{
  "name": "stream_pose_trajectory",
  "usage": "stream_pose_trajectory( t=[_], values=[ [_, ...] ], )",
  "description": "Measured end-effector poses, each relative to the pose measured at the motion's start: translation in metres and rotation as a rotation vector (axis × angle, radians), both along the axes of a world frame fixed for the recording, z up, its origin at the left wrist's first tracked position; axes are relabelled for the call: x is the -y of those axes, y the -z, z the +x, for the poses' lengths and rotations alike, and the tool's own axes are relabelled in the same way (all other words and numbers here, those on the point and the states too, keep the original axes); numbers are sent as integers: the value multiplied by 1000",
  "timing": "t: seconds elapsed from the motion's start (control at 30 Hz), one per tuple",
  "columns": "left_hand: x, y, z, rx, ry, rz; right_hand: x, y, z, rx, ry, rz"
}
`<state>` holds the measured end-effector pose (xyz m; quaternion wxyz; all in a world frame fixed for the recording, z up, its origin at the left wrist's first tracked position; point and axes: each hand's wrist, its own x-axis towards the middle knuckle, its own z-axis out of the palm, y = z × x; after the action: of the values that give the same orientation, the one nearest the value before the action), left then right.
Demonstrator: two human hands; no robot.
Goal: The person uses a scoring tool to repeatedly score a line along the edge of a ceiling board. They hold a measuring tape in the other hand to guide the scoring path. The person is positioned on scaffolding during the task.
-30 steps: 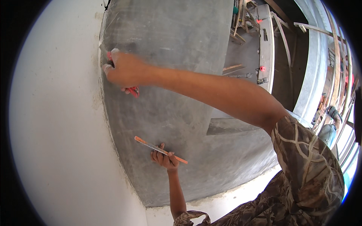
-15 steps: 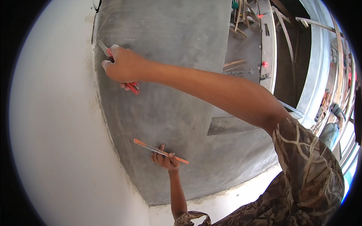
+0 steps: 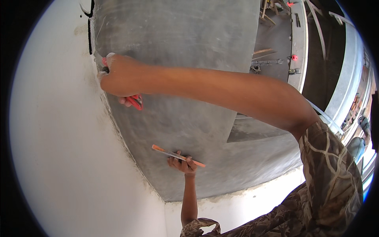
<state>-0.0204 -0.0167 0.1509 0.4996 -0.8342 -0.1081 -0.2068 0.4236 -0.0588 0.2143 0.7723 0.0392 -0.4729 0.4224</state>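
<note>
My right hand [image 3: 120, 75], its arm stretched across to the upper left, is closed round a red-handled tool with a flat metal blade [image 3: 136, 102]. The handle's end sticks out below my fingers; the blade's tip is at the seam between the grey plastered surface [image 3: 189, 110] and the white wall [image 3: 59, 130]. Lower down, my left hand [image 3: 183, 165] grips a long orange plastering float [image 3: 160, 149], seen nearly edge-on and smeared grey along its middle. Its handle is hidden by my fingers.
A rough edge with a dark gap [image 3: 91, 35] runs along the seam at upper left. A recessed opening [image 3: 248, 128] breaks the grey surface. At the right are a pale ledge with a red clip [image 3: 294, 57], wooden strips [image 3: 317, 27] and another person's leg [image 3: 356, 146].
My right hand has shifted slightly left and down with the bladed tool, its blade now at the seam. My left hand and the float appear a little further right as the view shifts.
</note>
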Motion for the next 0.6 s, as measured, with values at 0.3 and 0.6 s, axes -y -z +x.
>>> stream_pose_trajectory(
  t=[0.3,0.6],
  values=[
    [3,-4,-6,-44,-31,62,7,-5,-2,52,222,86],
    [-8,-3,-21,-41,-94,51,-52,-4,-39,-75,383,233]
  ],
)
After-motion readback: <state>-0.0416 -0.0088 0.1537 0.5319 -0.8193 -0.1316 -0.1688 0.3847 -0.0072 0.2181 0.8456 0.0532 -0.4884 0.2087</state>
